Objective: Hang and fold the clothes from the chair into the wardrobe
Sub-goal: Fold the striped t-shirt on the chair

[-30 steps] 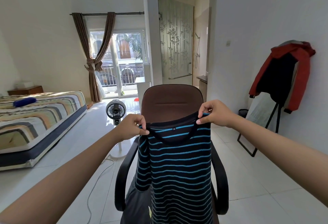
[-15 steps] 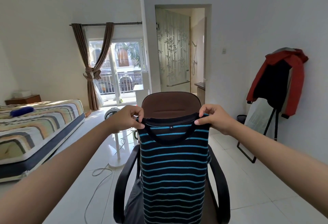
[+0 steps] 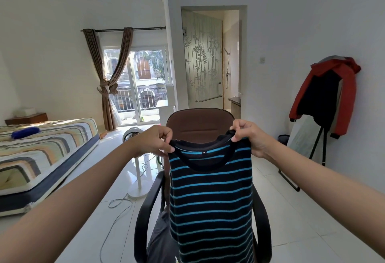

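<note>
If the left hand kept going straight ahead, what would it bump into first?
Probably the brown chair back, just beyond the left hand holding the striped shirt; depth is hard to judge.

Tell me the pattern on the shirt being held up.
The shirt is black with thin horizontal blue stripes, clearest in the head view.

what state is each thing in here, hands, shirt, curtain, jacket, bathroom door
left hand: shut on striped shirt's shoulder
right hand: shut on the other shoulder
striped shirt: held up, hanging in front of the chair
curtain: tied back
red jacket: draped over a stand
glass door: open
</note>
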Available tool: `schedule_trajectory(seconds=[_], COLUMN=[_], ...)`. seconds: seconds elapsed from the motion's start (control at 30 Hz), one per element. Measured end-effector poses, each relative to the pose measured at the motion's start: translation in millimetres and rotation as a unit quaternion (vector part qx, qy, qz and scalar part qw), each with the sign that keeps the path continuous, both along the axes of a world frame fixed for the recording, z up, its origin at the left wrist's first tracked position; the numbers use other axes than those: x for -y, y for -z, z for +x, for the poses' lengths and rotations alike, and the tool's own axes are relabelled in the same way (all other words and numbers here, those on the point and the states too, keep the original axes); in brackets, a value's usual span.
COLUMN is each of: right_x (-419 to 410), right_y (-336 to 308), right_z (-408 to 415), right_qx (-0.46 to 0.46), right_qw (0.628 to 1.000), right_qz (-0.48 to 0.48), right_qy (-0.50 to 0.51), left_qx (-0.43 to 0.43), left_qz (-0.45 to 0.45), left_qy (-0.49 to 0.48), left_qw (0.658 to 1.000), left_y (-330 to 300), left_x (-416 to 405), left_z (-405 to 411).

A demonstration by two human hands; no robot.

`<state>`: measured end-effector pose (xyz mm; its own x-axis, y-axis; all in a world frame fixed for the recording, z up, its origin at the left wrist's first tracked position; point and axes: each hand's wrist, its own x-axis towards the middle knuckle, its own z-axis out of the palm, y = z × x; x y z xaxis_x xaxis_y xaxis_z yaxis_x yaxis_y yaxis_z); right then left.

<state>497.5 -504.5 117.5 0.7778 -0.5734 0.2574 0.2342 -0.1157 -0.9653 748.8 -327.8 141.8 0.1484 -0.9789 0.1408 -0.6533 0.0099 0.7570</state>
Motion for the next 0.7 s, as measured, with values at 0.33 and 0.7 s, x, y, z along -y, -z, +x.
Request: schedule_trajectory(seconds=[0.33, 0.7], right_x=[3.0, 8.5], right_y=[12.4, 23.1], right_z=[3.0, 2.3], right_qx=[-0.066, -0.078], right_qw=[0.996, 0.995], right_qz=[-0.057, -0.051], right_qy=[0.023, 0.026], left_qx=[0.075, -0.04], left_qz=[0.053, -0.008], left_qy=[-0.028, -0.007], left_qw=[0.995, 0.999], left_y=[20.4, 30.8], left_x=[3.9, 4.0], left_z=[7.8, 3.3])
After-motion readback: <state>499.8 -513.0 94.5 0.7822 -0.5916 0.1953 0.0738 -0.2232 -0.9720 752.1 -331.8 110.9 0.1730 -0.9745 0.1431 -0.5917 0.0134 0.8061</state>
